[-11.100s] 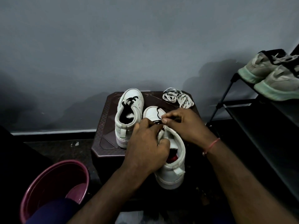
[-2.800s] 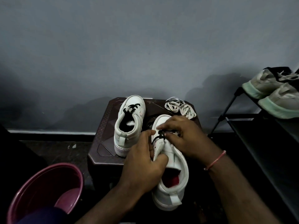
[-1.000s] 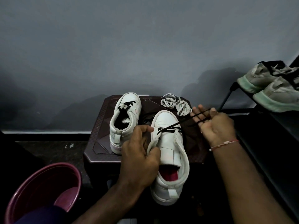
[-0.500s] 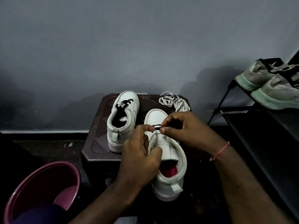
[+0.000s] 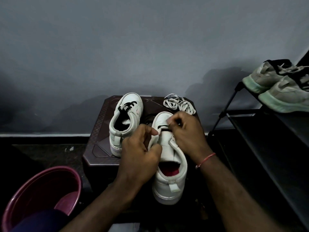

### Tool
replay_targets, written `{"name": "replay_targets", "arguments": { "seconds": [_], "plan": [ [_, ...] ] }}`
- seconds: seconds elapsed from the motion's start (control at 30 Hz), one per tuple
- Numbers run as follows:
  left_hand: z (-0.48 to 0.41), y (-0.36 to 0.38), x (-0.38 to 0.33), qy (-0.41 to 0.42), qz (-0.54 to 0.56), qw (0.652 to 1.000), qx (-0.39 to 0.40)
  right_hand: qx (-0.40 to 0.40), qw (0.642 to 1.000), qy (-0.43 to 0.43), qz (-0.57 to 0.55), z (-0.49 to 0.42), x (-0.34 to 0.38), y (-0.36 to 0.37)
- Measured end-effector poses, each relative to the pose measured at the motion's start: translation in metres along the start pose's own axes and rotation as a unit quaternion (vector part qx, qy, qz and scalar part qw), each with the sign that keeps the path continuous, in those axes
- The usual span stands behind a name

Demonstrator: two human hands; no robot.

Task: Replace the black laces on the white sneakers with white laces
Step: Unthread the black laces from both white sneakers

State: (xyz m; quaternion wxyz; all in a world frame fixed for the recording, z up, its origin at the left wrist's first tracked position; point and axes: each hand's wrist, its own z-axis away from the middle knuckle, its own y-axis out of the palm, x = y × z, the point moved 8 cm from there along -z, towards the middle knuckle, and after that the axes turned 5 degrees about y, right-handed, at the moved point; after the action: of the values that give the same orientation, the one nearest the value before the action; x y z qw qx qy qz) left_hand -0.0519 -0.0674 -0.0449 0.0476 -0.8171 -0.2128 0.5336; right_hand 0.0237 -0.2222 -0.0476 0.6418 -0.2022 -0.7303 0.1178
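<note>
Since the long pull, my right hand (image 5: 187,133) returned, pinching the black lace (image 5: 164,130); left hand (image 5: 138,156) grips the sneaker (image 5: 167,186) overhanging the front edge of the surface (image 5: 100,124). I'd draw it straight through each eyelet.

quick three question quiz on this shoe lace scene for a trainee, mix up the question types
1. True or false: the coiled white flat laces lie loose on the dark brown plastic stool.
2. The left hand grips the nearer white leather sneaker; what does the right hand pinch? A) a white lace B) its thin black lace C) its heel tab
3. Fill in: the farther white leather sneaker carries ___ laces.
Key: 1 true; 2 B; 3 black.
</note>
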Motion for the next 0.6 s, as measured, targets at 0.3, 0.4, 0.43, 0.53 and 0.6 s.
{"name": "replay_targets", "arguments": {
  "seconds": [0.3,0.4,0.43,0.53,0.6],
  "plan": [
    [0.001,-0.003,-0.01,0.027,-0.065,0.997,0.024,-0.076,0.94,0.178,-0.28,-0.019,-0.052,-0.048],
    [-0.014,-0.009,-0.014,0.027,-0.078,0.996,0.028,-0.029,0.955,0.157,-0.248,-0.015,-0.041,-0.03],
    [-0.022,-0.013,-0.017,0.026,-0.082,0.996,0.027,-0.025,0.958,0.152,-0.241,-0.014,-0.041,-0.029],
    [-0.055,-0.014,-0.022,0.016,-0.151,0.986,0.065,-0.003,0.973,0.126,-0.192,-0.012,-0.038,-0.029],
    [-0.076,0.002,-0.024,0.019,-0.221,0.964,0.15,0.014,0.98,0.115,-0.162,-0.009,-0.035,-0.027]
  ]
}}
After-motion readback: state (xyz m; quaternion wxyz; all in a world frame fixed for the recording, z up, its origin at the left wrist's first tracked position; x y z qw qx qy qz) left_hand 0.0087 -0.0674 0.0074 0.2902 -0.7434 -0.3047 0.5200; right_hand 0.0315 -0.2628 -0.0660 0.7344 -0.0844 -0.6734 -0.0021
